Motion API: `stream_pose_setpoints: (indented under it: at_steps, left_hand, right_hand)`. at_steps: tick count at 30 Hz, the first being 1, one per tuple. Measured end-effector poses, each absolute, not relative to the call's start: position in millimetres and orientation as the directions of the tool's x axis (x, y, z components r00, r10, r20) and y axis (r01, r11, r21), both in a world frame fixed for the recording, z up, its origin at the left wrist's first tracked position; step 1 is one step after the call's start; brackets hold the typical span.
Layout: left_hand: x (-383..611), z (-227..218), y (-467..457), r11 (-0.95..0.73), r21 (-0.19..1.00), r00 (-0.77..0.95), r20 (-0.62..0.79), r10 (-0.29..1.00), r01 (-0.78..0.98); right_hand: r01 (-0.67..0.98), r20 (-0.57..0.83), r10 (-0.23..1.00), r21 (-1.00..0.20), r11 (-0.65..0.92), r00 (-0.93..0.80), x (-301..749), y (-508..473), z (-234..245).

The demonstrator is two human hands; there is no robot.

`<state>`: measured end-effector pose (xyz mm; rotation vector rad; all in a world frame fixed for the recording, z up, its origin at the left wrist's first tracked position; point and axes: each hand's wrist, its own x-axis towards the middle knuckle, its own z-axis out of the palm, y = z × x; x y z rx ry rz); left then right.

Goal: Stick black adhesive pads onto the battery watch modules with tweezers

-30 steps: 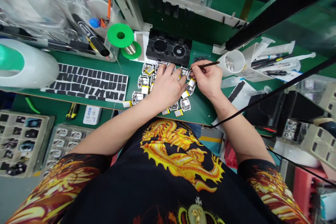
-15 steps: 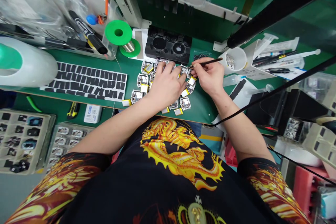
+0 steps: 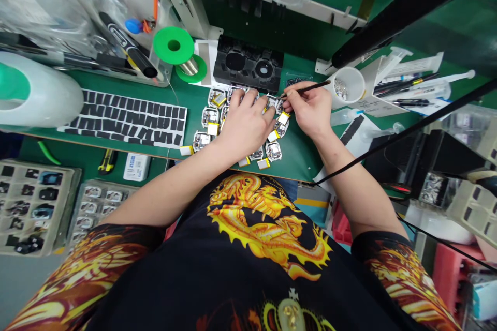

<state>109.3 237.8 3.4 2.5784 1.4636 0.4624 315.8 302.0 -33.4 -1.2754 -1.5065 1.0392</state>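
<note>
While partly beneath the spread left hand (image 3: 248, 123), white modules (image 3: 273, 151) beside the right hand (image 3: 312, 107), tight around a tool (image 3: 313, 87).

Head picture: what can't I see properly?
Head view: white-framed parts, some covered by the left hand.
Head view: dark tool in the right hand, tip too small to tell what it touches.
Head view: white container, cut off by the left edge.
Head view: white box, print too small to read.

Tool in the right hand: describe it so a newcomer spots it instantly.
On the green bench, find the white cup of silvery bits. Just left of it, the right hand holds a thin, dark tool. Unlike the pen-like items right of the cup, this one is held.
</note>
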Motion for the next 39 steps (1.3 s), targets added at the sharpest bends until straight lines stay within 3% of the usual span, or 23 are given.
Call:
stream_pose_setpoints:
  at_steps: [5, 8, 16, 21, 28, 31, 36, 39]
  left_hand:
    - [109.2, 3.3, 237.6, -0.515, 0.271, 0.474, 0.205, 0.857, 0.813]
    - [109.0, 3.8, 237.4, -0.519, 0.242, 0.483, 0.195, 0.854, 0.82]
    - [108.9, 4.6, 237.0, -0.521, 0.213, 0.489, 0.187, 0.852, 0.827]
    - [108.7, 2.8, 236.9, -0.52, 0.267, 0.48, 0.201, 0.854, 0.812]
    - [108.7, 1.6, 236.9, -0.509, 0.29, 0.471, 0.196, 0.86, 0.81]
    - [108.8, 1.9, 236.9, -0.508, 0.28, 0.469, 0.196, 0.861, 0.815]
    - [108.7, 1.6, 237.1, -0.506, 0.281, 0.465, 0.201, 0.862, 0.815]
    - [108.4, 1.0, 237.1, -0.506, 0.274, 0.468, 0.195, 0.862, 0.818]
  right_hand:
    - [0.206, 0.116, 0.987, -0.969, 0.138, -0.115, 306.6, 295.4, -23.8]
    - [0.214, 0.191, 0.977, -0.955, 0.207, -0.093, 303.4, 290.5, -15.8]
    - [0.379, 0.299, 0.949, -0.87, 0.315, -0.104, 312.6, 289.5, -20.6]
    - [0.473, 0.314, 0.942, -0.817, 0.331, -0.118, 311.5, 287.3, -20.6]
    - [0.495, 0.325, 0.937, -0.797, 0.346, -0.132, 310.3, 286.9, -17.6]
    - [0.478, 0.307, 0.943, -0.814, 0.331, -0.13, 309.8, 289.9, -20.2]
    - [0.301, 0.143, 0.988, -0.941, 0.153, -0.056, 311.1, 303.0, -33.1]
    - [0.26, 0.102, 0.993, -0.959, 0.112, -0.051, 313.2, 311.8, -41.4]
